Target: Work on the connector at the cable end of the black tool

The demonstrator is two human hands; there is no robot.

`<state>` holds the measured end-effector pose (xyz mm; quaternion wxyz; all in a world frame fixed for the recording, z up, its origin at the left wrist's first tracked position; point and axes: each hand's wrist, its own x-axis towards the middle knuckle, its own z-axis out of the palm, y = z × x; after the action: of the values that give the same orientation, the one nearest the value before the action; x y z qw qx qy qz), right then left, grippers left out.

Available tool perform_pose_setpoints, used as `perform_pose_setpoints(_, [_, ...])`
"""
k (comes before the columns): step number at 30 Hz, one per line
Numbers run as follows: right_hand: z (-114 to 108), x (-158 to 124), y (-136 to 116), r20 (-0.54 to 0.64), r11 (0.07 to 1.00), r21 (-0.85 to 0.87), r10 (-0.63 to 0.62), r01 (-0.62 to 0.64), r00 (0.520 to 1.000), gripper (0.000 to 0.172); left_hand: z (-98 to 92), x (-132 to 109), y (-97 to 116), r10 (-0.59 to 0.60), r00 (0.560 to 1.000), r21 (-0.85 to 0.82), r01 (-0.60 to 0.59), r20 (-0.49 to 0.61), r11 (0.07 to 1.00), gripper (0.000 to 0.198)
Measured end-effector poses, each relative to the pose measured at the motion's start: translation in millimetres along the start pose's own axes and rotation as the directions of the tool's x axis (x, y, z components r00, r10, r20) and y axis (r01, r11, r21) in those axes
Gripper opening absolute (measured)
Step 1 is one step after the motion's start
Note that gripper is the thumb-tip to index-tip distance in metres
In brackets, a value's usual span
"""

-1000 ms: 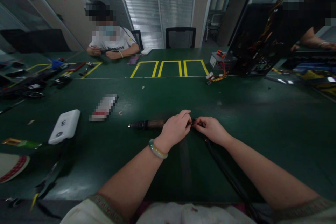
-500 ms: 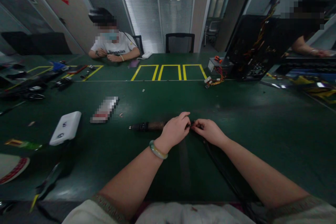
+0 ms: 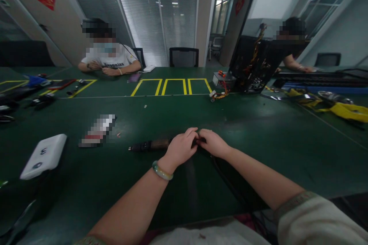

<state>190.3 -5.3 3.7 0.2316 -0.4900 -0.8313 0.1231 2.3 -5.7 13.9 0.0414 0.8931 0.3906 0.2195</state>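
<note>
Left hand (image 3: 179,148), curled around the brown-and-black cylindrical tool (image 3: 149,145), and right hand (image 3: 214,143), pinching its black cable (image 3: 227,183), have drawn together.

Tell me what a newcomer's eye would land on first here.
First, the left hand and right hand meeting mid-table at the right end of a dark cylindrical tool with a brown middle, lying on the dark green table. Next, the three yellow tape rectangles farther back at centre, and the open black computer case with coloured wires at the back right.
</note>
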Motion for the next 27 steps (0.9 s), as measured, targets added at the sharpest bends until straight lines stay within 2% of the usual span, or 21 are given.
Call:
perform_pose_setpoints(5, [1.5,-1.1,3.6,0.013,1.000,-0.006,0.013,-0.013,1.000,0.013,-5.8,0.4,4.6,0.090,0.994,-0.074,-0.094,-0.063,0.993,0.020])
perform_pose_setpoints(9, [-16.7,-17.4,28.1,-0.022,0.995,-0.038,0.094,-0.095,0.995,0.006,-12.2,-1.8,9.8,0.175,0.977,-0.141,-0.191,-0.120,0.971,0.022])
perform_pose_setpoints(13, [-57.0,-61.0,70.0,-0.106,0.958,-0.085,0.263,-0.272,0.959,0.012,-10.1,-3.8,9.0,0.176,0.977,-0.199,-0.198,-0.119,0.960,0.023])
perform_pose_setpoints(17, [-103.3,-130.0,116.0,-0.216,0.877,-0.126,0.433,-0.464,0.875,0.016,-2.2,-3.8,4.9,0.194,0.980,-0.248,-0.200,-0.045,0.948,0.026])
perform_pose_setpoints(18, [-114.0,-150.2,128.0,-0.249,0.845,-0.134,0.477,-0.518,0.843,0.016,-0.8,-3.8,4.1,0.201,0.979,-0.258,-0.200,-0.025,0.945,0.026])
perform_pose_setpoints(20, [-134.1,-192.3,151.9,-0.322,0.729,-0.130,0.610,-0.672,0.724,0.016,1.0,-4.0,3.1,0.210,0.978,-0.272,-0.200,0.008,0.941,0.026])
perform_pose_setpoints(22, [-154.0,-233.5,172.9,-0.379,0.559,-0.118,0.738,-0.820,0.558,0.016,2.1,-4.5,2.4,0.220,0.975,-0.280,-0.202,0.034,0.939,0.026])
perform_pose_setpoints(24, [-174.7,-269.8,188.2,-0.419,0.339,-0.066,0.844,-0.938,0.335,0.016,3.6,-5.2,1.4,0.230,0.972,-0.288,-0.205,0.053,0.935,0.026])
perform_pose_setpoints(27, [-206.2,-309.7,200.3,-0.491,0.175,-0.042,0.854,-0.984,0.173,0.021,6.9,-6.4,-0.5,0.233,0.968,-0.298,-0.197,0.088,0.934,0.027])
